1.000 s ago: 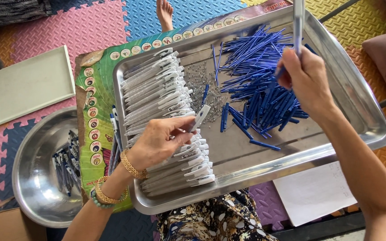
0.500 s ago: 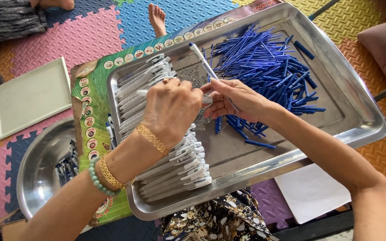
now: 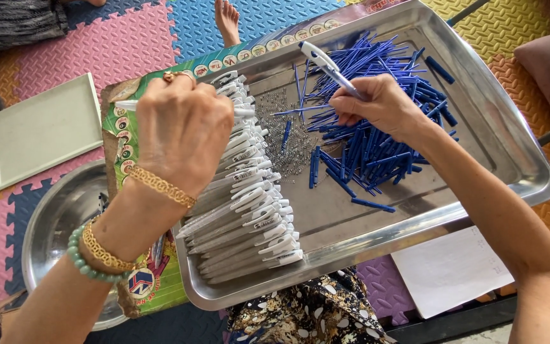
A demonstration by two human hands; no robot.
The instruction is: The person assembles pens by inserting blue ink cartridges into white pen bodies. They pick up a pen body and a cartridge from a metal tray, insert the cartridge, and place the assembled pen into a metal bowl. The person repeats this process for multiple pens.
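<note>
Right hand (image 3: 383,105) grips a white pen (image 3: 326,64) over the tray's (image 3: 504,137) far edge; left hand (image 3: 183,127) is curled shut above the stacked pens (image 3: 249,210), its hold hidden.

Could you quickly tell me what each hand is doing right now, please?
Left hand: closed over the row of white pens; what it grips cannot be told.
Right hand: closed, holding a white pen above the blue refills.
</note>
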